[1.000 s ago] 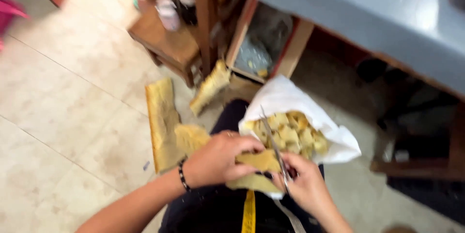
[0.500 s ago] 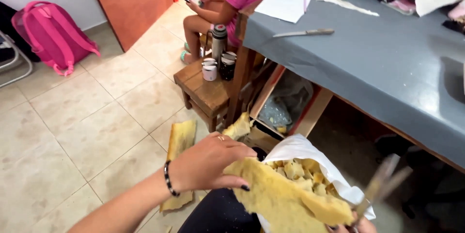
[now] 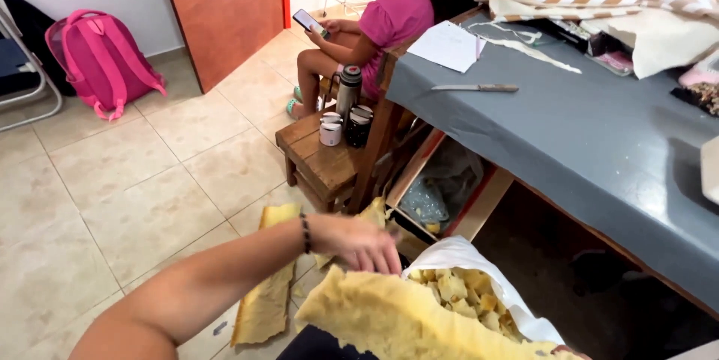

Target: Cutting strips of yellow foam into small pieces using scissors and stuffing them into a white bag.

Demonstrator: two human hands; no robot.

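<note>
My left hand [image 3: 358, 242] reaches in from the lower left with a dark bead bracelet on the wrist. Its fingers curl down onto the top edge of a large ragged yellow foam sheet [image 3: 397, 322] that fills the bottom of the view. Behind the sheet, a white bag [image 3: 458, 252] lies open, full of small cut yellow foam pieces [image 3: 464, 289]. My right hand is out of view below the frame's bottom edge.
Long yellow foam strips [image 3: 266, 300] lie on the tiled floor. A grey table [image 3: 584, 143] at right carries a knife [image 3: 475, 88], paper [image 3: 449, 46] and fabric. A wooden stool [image 3: 322, 169] holds a flask and cups. A seated person [image 3: 389, 23] holds a phone. A pink backpack [image 3: 101, 60] stands at the far left.
The view has swung upward from my lap to the room. The foam sheet has come up and spread wider. The scissors and my right hand have dropped out of view.
</note>
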